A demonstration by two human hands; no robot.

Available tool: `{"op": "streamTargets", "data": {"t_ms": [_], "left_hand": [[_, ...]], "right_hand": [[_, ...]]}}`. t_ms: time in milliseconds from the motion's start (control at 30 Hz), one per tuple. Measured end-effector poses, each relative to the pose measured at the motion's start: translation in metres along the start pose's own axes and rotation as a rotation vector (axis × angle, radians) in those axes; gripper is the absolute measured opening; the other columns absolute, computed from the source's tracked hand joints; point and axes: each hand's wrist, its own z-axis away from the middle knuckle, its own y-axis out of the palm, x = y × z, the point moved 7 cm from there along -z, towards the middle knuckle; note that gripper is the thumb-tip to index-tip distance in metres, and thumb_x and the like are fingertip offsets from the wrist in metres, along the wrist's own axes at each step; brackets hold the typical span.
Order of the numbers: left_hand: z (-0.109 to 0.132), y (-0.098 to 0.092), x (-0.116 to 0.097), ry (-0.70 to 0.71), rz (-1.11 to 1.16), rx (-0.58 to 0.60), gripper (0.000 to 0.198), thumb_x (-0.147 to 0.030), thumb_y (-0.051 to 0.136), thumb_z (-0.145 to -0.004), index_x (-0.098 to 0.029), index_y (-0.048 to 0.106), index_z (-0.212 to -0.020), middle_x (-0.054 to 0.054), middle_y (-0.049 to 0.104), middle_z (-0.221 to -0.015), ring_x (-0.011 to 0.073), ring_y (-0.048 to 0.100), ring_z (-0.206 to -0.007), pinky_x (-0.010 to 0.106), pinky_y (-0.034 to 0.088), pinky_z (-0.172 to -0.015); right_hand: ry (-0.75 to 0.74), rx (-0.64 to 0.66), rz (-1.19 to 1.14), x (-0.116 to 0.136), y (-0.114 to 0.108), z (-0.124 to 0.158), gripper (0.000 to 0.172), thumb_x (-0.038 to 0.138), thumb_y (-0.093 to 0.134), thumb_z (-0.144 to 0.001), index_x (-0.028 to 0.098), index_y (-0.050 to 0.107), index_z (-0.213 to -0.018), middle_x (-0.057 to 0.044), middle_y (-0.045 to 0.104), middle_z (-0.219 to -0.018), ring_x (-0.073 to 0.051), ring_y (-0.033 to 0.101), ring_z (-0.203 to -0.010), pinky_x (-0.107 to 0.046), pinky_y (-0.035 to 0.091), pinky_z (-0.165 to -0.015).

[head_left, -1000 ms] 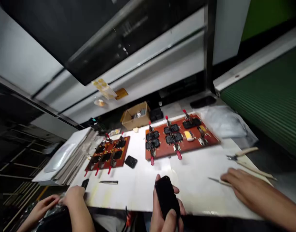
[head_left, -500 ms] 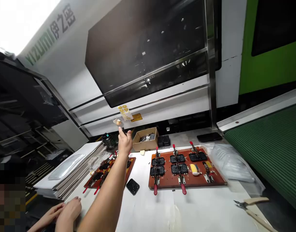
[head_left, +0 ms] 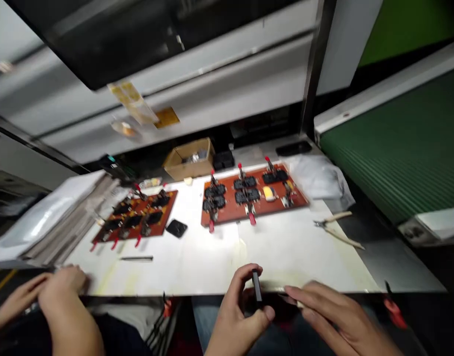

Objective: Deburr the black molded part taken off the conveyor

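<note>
At the table's front edge my left hand [head_left: 236, 316] grips a black plastic part [head_left: 257, 286], seen nearly edge-on between thumb and fingers. My right hand [head_left: 332, 311] is close beside it, its thumb and fingers pinched on something thin and pale that blur keeps me from naming. Beyond my hands, a red-brown fixture board [head_left: 228, 216] carries several black plastic parts [head_left: 247, 196] under red-tipped toggle clamps. A second fixture board [head_left: 159, 231] with clamps lies to the left. Between the boards is a loose black part [head_left: 177, 228].
Cutting pliers [head_left: 338, 230] lie at right by a plastic bag [head_left: 319, 180]. A cardboard box [head_left: 175, 170] stands at the back. A thin dark strip [head_left: 137, 258] is on the table [head_left: 197, 267]. Another person's hands [head_left: 60, 284] rest at left, near a stack of sheets [head_left: 60, 222].
The view has tilted downward. My left hand has come back from near the cardboard box to the table's front edge, holding a black part. My right hand has entered the view.
</note>
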Motion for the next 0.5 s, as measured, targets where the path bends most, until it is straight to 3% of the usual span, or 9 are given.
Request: {"op": "streamTargets", "data": {"t_ms": [67,167,500], "left_hand": [[0.014,0.010,0.011,-0.070,-0.016,0.061,0.060,-0.035,0.085,-0.083,-0.034,0.059,-0.137,0.007,0.063,-0.141,0.0275,0.064,-0.124,0.039,0.050,-0.108],[0.020,0.007,0.010,-0.080,-0.055,0.078,0.061,-0.022,0.081,-0.084,-0.036,0.058,-0.138,0.004,0.064,-0.139,0.0258,0.061,-0.128,0.037,0.047,-0.111],[0.019,0.010,0.003,0.004,-0.134,0.144,0.060,-0.017,0.079,-0.086,-0.034,0.058,-0.140,0.005,0.062,-0.141,0.0253,0.062,-0.129,0.039,0.048,-0.112]], "right_hand": [[-0.010,0.150,-0.070,0.006,0.011,-0.002,0.043,0.024,0.051,-0.107,0.035,0.057,-0.148,-0.002,0.075,-0.099,-0.017,0.074,-0.084,-0.025,0.063,-0.071],[-0.032,0.267,-0.072,0.014,0.022,-0.002,0.044,0.019,0.053,-0.108,0.031,0.055,-0.150,-0.003,0.070,-0.097,-0.016,0.067,-0.083,-0.028,0.055,-0.071],[-0.022,0.340,-0.027,0.018,0.023,0.002,0.046,0.016,0.058,-0.106,0.028,0.055,-0.150,-0.003,0.066,-0.099,-0.017,0.060,-0.085,-0.031,0.047,-0.072]]}}
